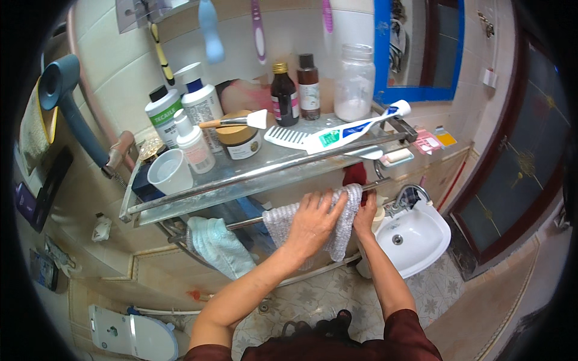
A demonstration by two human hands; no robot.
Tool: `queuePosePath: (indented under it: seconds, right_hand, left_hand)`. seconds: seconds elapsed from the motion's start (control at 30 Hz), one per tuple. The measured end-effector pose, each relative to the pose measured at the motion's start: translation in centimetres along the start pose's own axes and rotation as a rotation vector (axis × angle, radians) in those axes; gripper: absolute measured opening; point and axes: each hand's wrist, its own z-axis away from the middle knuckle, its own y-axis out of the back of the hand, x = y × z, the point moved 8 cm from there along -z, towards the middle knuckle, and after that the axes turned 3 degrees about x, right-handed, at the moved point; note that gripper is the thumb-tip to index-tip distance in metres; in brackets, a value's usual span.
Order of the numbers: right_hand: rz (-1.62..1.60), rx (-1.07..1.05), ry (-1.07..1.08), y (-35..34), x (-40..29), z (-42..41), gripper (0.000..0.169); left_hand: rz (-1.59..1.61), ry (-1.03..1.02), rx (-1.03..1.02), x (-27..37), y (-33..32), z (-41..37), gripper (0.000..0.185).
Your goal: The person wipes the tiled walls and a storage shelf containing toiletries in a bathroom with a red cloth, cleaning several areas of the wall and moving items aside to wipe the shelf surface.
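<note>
A grey ribbed towel (282,221) hangs folded over a metal rail (244,223) below a glass shelf. My left hand (314,221) lies on top of this towel, its fingers bent over the rail. Beside the towel's right edge, my right hand (366,214) is closed at a dark red cloth (355,175) that hangs by the rail. Part of that cloth is hidden behind the grey towel and my fingers. Farther left on the same rail hangs a light blue towel (221,246).
Bottles, jars, a comb (286,137) and a toothpaste tube (343,134) crowd the glass shelf (253,164). A white washbasin (420,239) stands at right, near a dark-framed door (510,167). A hair dryer (81,117) hangs at left, above a toilet (153,336).
</note>
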Motion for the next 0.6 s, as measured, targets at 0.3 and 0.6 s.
queuePosePath:
  seconds: [0.3,0.6]
  right_hand:
    - [0.089,-0.278,0.754,-11.2,-8.6,0.2,0.05]
    - [0.253,-0.786,1.335,-18.5,-11.1,8.7,0.055]
  left_hand:
    - [0.141,-0.115,0.109,1.3,2.4,5.7,0.035]
    - [0.33,-0.085,-0.081,1.5,-1.0,10.3,0.027]
